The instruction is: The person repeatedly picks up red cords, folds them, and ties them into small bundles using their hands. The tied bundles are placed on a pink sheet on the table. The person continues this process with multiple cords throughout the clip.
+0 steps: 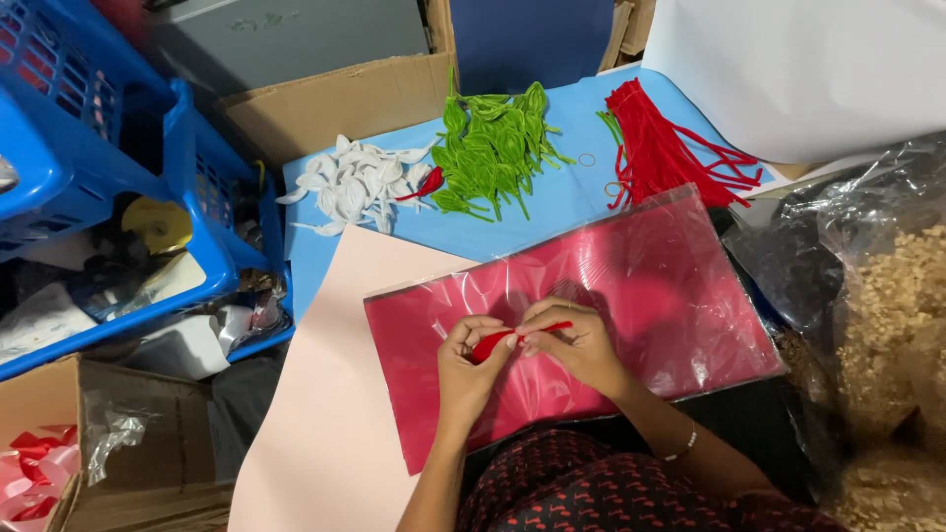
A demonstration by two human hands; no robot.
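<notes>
Over the near middle of the scene, both hands meet on one small red chenille piece: the left hand pinches its rounded loop between thumb and fingers, and the right hand pinches its straight stem end just beside it, fingers closed, the two hands touching. They work above one red sheet in clear plastic wrap, which lies across one pale pink sheet spread to the left and near

Farther off lies a blue surface carrying three heaps: one of white petal-shaped pieces on the left, too many and too overlapped to count, with a single red piece at its right edge; one of green leaf-shaped chenille pieces in the middle, likewise uncountable; and one bundle of straight red chenille stems on the right. Two small rings lie between the green heap and the red bundle

At the far left stand two blue plastic baskets holding mixed papers and oddments I cannot tell apart. One cardboard box at the near left holds red and pink ribbon and crumpled plastic. On the right, one clear plastic bag is filled with pale tan shavings
</notes>
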